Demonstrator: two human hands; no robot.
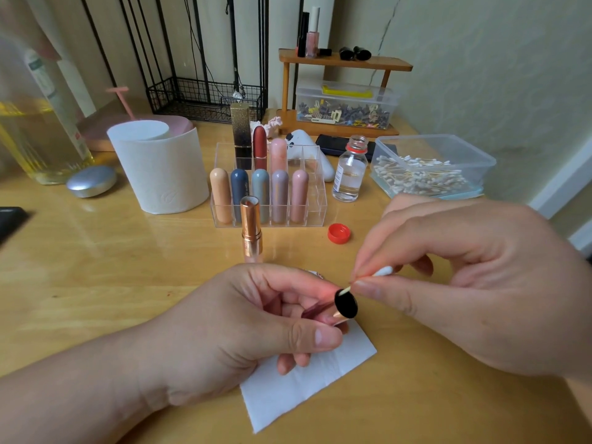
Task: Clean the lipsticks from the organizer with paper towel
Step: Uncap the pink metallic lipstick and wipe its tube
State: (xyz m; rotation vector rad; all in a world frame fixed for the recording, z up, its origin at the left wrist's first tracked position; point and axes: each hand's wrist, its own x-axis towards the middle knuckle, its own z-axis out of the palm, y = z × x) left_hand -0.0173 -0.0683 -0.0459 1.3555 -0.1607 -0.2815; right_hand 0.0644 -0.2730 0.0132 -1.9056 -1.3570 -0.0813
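My left hand (256,325) grips a lipstick cap (344,307) with its dark opening facing right. My right hand (464,283) pinches a cotton swab (381,272), and the swab's lower tip touches the rim of the cap. Under my hands lies a white paper towel sheet (298,386). The rose-gold lipstick base (251,230) stands upright and uncapped in front of the clear organizer (317,216), which holds several capped lipsticks (259,193) in pastel and dark colours.
A paper towel roll (160,168) stands left of the organizer. A red bottle cap (339,233) lies beside an open small clear bottle (349,169). A plastic tub of cotton swabs (429,168) sits at the right. A tall bottle of yellow liquid (35,123) stands far left.
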